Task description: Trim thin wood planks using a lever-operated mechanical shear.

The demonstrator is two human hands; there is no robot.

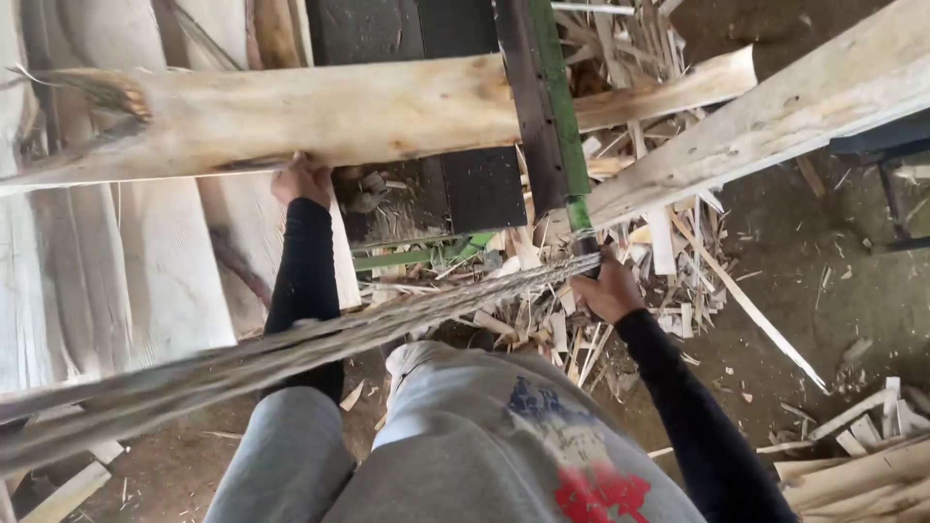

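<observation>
- The person's left hand [301, 180] is closed around the lower edge of a long, pale, rough-sawn wooden slab [291, 116] that lies crosswise on a dark metal saw frame with a green rail [554, 107].
- The right hand [607, 289] is curled shut on the near end of a long, thin, grey bark-edged strip of wood [291, 353], which runs diagonally across the body toward the lower left.
- Judging by the grips, the step in hand is pulling a trimmed offcut clear while steadying the slab; the next move would call for swinging the strip aside without snagging the rail.
- A second pale plank [775, 116] slants in from the upper right, its end near the rail.
- Below the frame lies a heap of pale splintered wood scraps [601, 320]; more offcuts sit at the lower right.
- The brown dirt floor [804, 291] is strewn with chips, and flat pale boards [145, 281] are stacked at the left.
</observation>
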